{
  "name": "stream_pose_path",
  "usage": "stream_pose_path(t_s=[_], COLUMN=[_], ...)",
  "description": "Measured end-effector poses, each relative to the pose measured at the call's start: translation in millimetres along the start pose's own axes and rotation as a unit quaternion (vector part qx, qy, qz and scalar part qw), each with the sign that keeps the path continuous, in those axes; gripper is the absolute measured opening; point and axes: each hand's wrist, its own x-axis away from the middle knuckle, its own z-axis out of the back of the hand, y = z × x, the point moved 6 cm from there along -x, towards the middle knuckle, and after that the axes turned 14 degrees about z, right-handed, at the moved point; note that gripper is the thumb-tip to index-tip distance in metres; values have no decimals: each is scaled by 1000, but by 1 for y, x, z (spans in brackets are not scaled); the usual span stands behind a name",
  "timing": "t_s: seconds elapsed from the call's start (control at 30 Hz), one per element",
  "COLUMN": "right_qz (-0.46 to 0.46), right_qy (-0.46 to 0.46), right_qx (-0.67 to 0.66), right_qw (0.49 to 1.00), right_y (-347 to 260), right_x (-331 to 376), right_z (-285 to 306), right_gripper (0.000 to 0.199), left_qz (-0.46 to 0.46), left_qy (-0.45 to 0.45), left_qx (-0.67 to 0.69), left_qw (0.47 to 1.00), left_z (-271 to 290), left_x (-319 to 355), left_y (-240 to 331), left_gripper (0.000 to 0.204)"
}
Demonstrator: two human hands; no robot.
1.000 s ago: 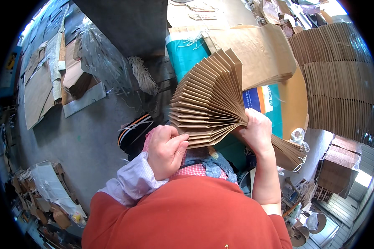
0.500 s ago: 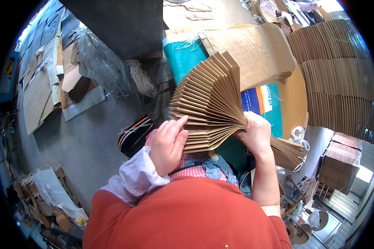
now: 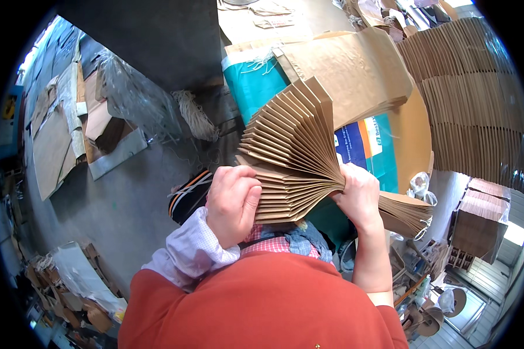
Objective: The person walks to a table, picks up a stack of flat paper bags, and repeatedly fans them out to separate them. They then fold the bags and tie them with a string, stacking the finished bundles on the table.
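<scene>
A thick bundle of folded brown paper bags (image 3: 294, 136) is spread like a fan in front of me. My right hand (image 3: 360, 192) is wrapped round its narrow, gathered end. At the lower left of the fan, my left hand (image 3: 233, 200) has its fingers bent together over the loose edges, with the thumb close beside them. What lies under those fingertips is partly hidden. A gap parts the bags near the left fingers from the layers above. Beyond the fan, a pile of flat brown paper bags (image 3: 349, 70) rests on a teal printed sack (image 3: 253, 84).
Right of my right hand lies another bundle of brown bags (image 3: 404, 212) tied with white string. Tall stacked bundles (image 3: 466, 99) stand at the far right. On the left are a hank of white string (image 3: 195, 116), clear plastic wrap (image 3: 137, 87) and flattened cardboard (image 3: 55, 134).
My left hand has shifted slightly down and left along the fan's edges. More lower layers have parted from those above. The right hand keeps its grip.
</scene>
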Motion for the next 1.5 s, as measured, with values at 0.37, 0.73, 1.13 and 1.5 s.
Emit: stream_pose_path(t_s=[0.37,0.73,1.13,1.5], right_qz=[9,7,-4,-3], right_qy=[25,19,23,34], right_qx=[-28,-36,-37,-45], right_qw=[999,999,999,998], right_y=[0,3,6,8], right_x=[-4,-4,-6,-9], right_z=[4,3,4,7], right_gripper=[34,36,34,27], left_qz=[1,-27,-11,-71], left_qy=[13,-7,-5,-25], left_qx=[9,6,10,21], left_qw=[1000,1000,1000,997], left_z=[-5,-6,-5,-6], left_x=[-24,-41,-60,-81], left_y=[-1,-4,-4,-2], left_gripper=[18,10,13,11])
